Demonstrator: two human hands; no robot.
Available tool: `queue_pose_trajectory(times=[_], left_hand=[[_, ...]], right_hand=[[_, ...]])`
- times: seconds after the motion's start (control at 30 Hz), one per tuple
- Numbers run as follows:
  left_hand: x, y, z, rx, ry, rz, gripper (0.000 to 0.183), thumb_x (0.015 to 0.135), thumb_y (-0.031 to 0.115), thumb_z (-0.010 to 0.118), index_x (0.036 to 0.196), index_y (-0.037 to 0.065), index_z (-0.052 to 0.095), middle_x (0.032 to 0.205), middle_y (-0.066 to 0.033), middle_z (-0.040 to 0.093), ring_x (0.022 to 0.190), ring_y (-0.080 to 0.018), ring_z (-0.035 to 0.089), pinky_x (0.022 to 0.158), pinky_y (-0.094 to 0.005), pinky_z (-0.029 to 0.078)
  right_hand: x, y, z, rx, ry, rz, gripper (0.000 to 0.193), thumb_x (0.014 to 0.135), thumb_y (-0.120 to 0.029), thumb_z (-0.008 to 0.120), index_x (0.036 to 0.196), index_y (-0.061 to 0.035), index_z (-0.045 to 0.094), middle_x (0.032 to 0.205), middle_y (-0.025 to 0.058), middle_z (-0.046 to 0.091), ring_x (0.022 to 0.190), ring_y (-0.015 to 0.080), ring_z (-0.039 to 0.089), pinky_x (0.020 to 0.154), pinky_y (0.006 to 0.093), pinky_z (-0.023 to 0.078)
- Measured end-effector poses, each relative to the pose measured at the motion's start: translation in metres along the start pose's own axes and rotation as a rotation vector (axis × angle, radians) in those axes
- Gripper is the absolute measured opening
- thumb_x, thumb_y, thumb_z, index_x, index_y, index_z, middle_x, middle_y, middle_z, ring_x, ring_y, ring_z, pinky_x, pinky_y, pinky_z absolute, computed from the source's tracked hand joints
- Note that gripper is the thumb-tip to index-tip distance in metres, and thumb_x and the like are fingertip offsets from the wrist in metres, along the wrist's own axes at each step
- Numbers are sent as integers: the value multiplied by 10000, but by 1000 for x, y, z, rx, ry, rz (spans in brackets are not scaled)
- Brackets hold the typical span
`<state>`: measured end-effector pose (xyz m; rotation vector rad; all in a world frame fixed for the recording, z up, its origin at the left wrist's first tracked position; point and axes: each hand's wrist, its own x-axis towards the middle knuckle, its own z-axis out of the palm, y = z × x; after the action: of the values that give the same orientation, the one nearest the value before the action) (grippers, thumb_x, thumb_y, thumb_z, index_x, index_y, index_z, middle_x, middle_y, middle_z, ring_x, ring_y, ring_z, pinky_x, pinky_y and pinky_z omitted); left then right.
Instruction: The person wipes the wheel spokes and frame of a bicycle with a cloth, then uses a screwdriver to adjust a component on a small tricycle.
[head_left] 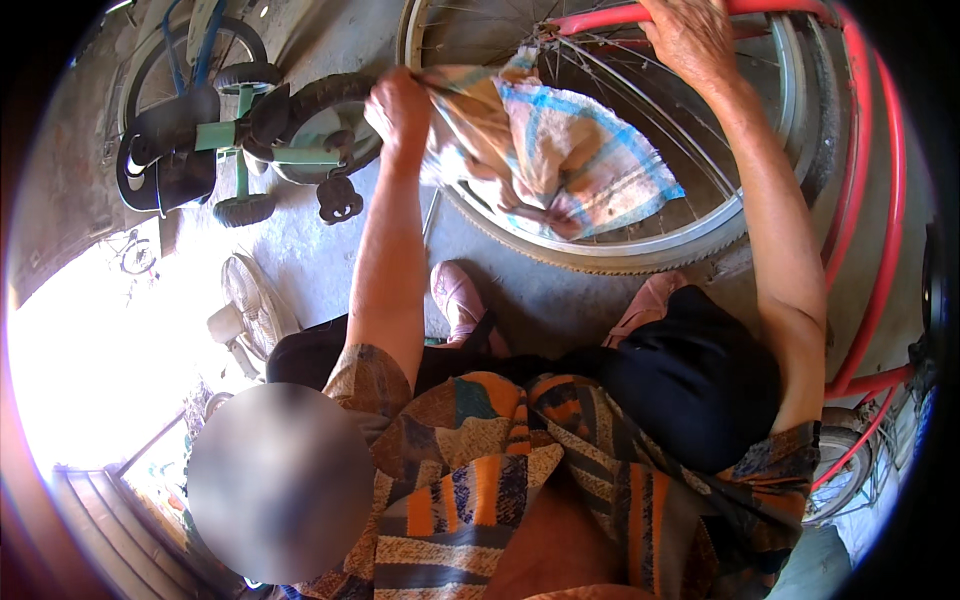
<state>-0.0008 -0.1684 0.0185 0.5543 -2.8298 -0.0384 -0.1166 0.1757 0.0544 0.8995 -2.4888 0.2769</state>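
Left hand (400, 110) clenched on a checked cloth (590, 165), right hand (690, 40) on a red bike frame (598, 18).
The left arm reaches nearly straight forward, fist gripping the cloth's left end; the right arm stretches out, slightly bent, its hand laid over the tube and cut by the top edge, so I cannot tell whether it closes. One cloth spreads across one large wheel (655, 247) above two pink shoes (458, 297); one fan (250, 300) stands left.

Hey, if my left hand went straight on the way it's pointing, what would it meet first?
Probably the large wheel's tire, just ahead of your left hand, though depth is hard to judge.
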Motion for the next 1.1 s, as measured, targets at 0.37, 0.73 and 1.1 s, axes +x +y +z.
queue_pose_trajectory(times=[0.37,0.73,1.1], left_hand=[[37,24,58,-242,-120,163,224,843,176,509,985,30,601,874,-241,655,851,-444,622,742,-510,500],[44,-34,112,-117,-375,559,304,861,311,582,1079,101,613,1012,-187,666,945,-386,631,781,-460,495],[-27,-11,74,115,-141,385,245,847,215,594,1064,102,597,819,-179,668,786,-362,655,677,-501,491]], right_hand=[[2,1,1,13,38,-15,130,709,-173,650,783,-99,573,834,80,546,880,258,509,848,436,348],[-5,9,7,0,39,-73,163,716,-190,659,813,-102,563,860,73,552,894,252,520,836,433,352],[-6,10,12,-26,68,-76,96,767,-176,568,794,-89,600,856,83,581,887,251,531,833,423,354]])
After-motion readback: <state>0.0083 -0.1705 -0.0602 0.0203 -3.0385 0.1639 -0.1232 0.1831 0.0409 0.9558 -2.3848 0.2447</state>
